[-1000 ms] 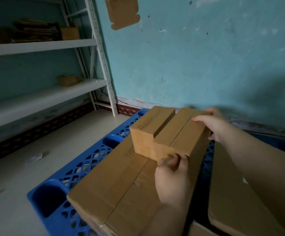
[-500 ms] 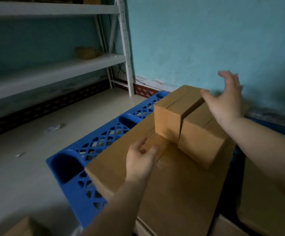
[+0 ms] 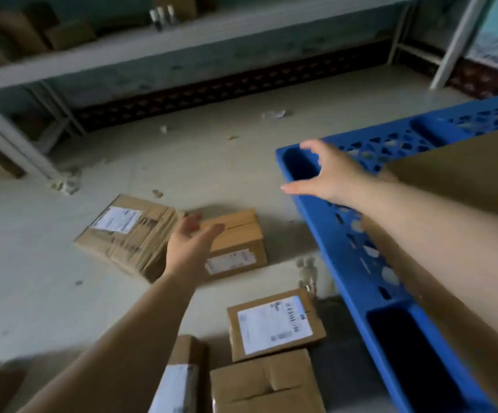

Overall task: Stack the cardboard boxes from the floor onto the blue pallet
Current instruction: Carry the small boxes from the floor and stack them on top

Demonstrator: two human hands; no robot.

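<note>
Several cardboard boxes lie on the floor left of the blue pallet [image 3: 352, 248]. A wide flat box with a white label [image 3: 125, 231] lies at the left, and a smaller box [image 3: 238, 242] sits beside it. My left hand [image 3: 189, 245] hovers open over the gap between these two, holding nothing. My right hand [image 3: 328, 171] is spread open above the pallet's near corner, empty. Closer to me lie a labelled box [image 3: 274, 323], a plain box [image 3: 265, 383] and a narrow labelled box [image 3: 182, 377]. A large box [image 3: 462, 174] rests on the pallet at right.
A white metal shelf rack [image 3: 182, 34] runs along the back wall, with boxes and small bottles on it. Its legs [image 3: 12, 141] stand at left and at the far right [image 3: 450, 55]. Paper scraps [image 3: 273, 114] litter the bare floor.
My view swung left and down from the pallet stack to the floor. Both hands let go of the small boxes on the stack and now reach, open, toward the floor boxes.
</note>
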